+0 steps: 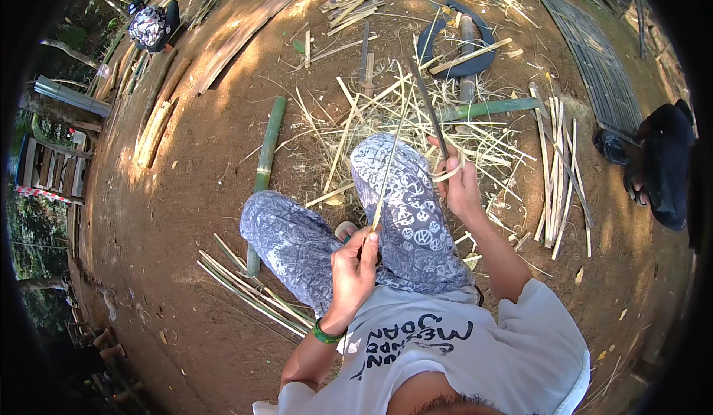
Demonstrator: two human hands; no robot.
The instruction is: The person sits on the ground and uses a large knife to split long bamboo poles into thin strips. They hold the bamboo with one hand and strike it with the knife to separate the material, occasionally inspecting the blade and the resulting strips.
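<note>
My left hand (353, 266) is closed in a pinch on the lower end of a thin, pale bamboo strip (390, 164), which slants up and away from me over my raised knee. To the right, my right hand (462, 192) grips a long, dark-bladed knife (426, 106) whose blade points away from me. A pale curl of shaving (454, 168) loops around the fingers of that hand. Beyond my knees lies a loose heap of bamboo shavings (371, 129). The knife's handle is mostly hidden by my fingers.
Green bamboo poles (271, 144) lie left of my knees and beyond them. Split strips rest at my left (249, 292) and in a bundle at right (558, 177). A black ring (475, 62) lies ahead. Another person (663, 166) is at far right, one (151, 27) at far left.
</note>
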